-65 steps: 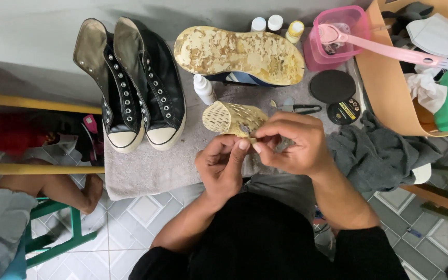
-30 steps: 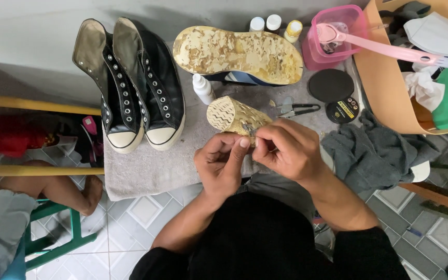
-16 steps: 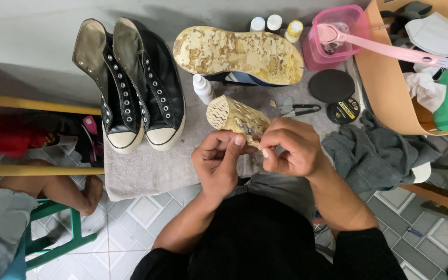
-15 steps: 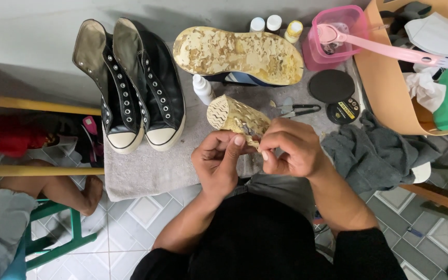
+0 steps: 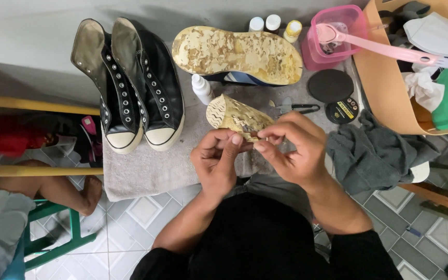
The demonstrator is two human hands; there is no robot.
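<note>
At the far left, a bare leg (image 5: 53, 189) of another person rests beside a green stool (image 5: 53, 236), apart from the work. On the grey towel (image 5: 146, 171) spread over the desk stands a pair of black high-top sneakers (image 5: 133, 85), toes toward the person. Next comes a small white bottle (image 5: 201, 88), and behind it a shoe turned sole-up, its worn yellowed sole (image 5: 237, 52) crusted with old glue.

In the middle, the left hand (image 5: 216, 161) is curled shut, thumb and fingers pinching the near edge of a loose yellowed sole piece (image 5: 234, 114) held just above the towel. The right hand (image 5: 294, 153) meets it from the other side, thumb and forefinger closed on the same edge, seemingly on a small flake. The step looks like picking old residue off this sole piece; the next move would call for a steady left-hand grip while the right pulls gently.

Further right lie small scissors (image 5: 296, 108), a black polish tin (image 5: 342, 110) and its lid (image 5: 331, 85), a pink tub (image 5: 338, 31) with a pink brush (image 5: 379, 46), a grey cloth (image 5: 374, 153) and a tan bag (image 5: 390, 93).
</note>
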